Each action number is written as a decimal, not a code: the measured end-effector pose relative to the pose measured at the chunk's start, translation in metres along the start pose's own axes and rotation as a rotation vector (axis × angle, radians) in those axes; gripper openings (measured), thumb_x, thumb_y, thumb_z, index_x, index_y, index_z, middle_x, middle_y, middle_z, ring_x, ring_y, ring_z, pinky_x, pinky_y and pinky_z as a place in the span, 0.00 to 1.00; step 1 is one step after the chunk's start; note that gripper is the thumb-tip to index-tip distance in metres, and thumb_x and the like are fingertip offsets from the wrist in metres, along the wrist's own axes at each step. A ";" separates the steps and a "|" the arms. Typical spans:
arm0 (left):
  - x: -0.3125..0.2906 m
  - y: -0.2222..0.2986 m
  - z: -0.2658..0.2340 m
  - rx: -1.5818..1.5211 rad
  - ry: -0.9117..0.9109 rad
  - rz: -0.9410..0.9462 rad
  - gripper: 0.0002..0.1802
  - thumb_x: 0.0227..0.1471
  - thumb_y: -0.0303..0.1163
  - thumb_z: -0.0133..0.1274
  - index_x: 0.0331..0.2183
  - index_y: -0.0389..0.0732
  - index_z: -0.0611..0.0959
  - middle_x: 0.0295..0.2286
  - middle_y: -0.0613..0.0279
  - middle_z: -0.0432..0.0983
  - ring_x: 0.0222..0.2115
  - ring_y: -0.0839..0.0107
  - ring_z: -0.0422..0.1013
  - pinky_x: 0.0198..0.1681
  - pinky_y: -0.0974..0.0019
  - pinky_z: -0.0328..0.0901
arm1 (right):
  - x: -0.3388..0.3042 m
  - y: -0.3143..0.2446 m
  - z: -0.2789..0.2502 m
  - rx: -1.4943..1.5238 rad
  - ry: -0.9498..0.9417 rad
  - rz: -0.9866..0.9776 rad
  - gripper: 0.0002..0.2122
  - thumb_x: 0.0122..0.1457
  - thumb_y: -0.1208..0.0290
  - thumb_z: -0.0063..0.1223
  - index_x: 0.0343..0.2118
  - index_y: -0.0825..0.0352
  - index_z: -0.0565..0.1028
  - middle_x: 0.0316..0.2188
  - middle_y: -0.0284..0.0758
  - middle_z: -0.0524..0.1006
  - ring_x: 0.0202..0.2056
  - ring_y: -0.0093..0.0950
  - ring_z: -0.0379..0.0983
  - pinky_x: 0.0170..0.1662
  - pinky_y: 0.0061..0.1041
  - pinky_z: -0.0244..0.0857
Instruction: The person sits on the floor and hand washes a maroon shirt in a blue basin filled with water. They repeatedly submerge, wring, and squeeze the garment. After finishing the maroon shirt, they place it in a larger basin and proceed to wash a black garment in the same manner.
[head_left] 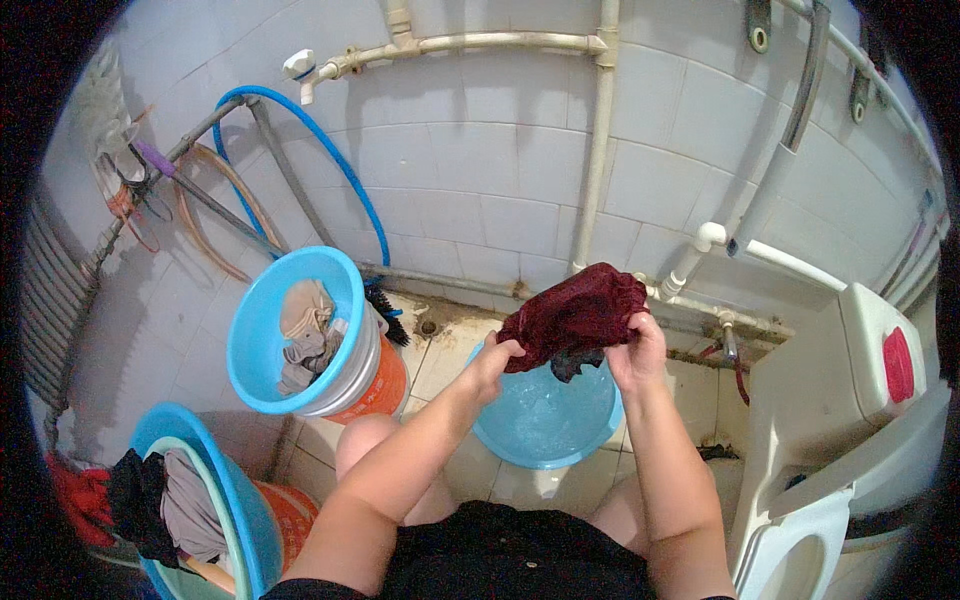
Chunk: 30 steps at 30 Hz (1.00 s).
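A wet-looking dark red garment is stretched between my two hands, above a light blue basin with water in it. My left hand grips its left edge, the thumb lying on the cloth. On the opposite end, my right hand pinches the gathered edge. Under the red fabric hangs a small dark piece of cloth; whether it belongs to the same garment I cannot tell. The basin stands on the tiled floor between my knees.
To the left, a blue basin holding beige and grey clothes rests on an orange-and-white bucket. Nearer, stacked tubs carry black and grey clothes. A white toilet stands at right. Pipes and a blue hose line the wall.
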<state>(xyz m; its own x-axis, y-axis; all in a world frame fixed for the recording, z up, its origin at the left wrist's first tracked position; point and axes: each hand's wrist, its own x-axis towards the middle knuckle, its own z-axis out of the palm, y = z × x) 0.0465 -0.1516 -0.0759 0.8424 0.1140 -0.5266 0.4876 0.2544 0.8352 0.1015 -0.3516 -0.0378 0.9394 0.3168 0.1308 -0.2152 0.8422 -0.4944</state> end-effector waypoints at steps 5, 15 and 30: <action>-0.001 0.000 0.003 -0.367 -0.191 -0.139 0.41 0.51 0.57 0.42 0.59 0.50 0.48 0.57 0.57 0.50 0.57 0.58 0.49 0.56 0.37 0.35 | 0.000 0.001 0.018 0.147 -0.054 -0.015 0.19 0.52 0.68 0.37 0.48 0.67 0.67 0.47 0.39 0.69 0.50 0.37 0.64 0.56 0.39 0.54; 0.036 -0.006 0.003 -1.068 -0.350 0.016 0.27 0.49 0.53 0.49 0.45 0.44 0.73 0.45 0.58 0.70 0.47 0.60 0.65 0.52 0.54 0.59 | -0.029 0.037 0.037 0.283 0.082 0.075 0.22 0.55 0.62 0.40 0.53 0.61 0.63 0.51 0.39 0.66 0.52 0.36 0.62 0.56 0.40 0.54; 0.010 0.016 -0.008 -0.977 -0.051 0.151 0.17 0.50 0.36 0.44 0.40 0.38 0.74 0.39 0.55 0.73 0.41 0.57 0.69 0.48 0.53 0.63 | -0.027 0.049 0.021 -0.308 0.291 0.042 0.28 0.56 0.54 0.48 0.56 0.56 0.54 0.51 0.36 0.63 0.50 0.36 0.63 0.51 0.41 0.60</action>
<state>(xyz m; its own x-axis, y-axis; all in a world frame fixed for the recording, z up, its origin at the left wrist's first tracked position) 0.0610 -0.1388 -0.0690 0.9001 0.1752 -0.3989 -0.0100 0.9237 0.3830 0.0599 -0.3099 -0.0471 0.9772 0.1744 -0.1213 -0.2066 0.6473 -0.7337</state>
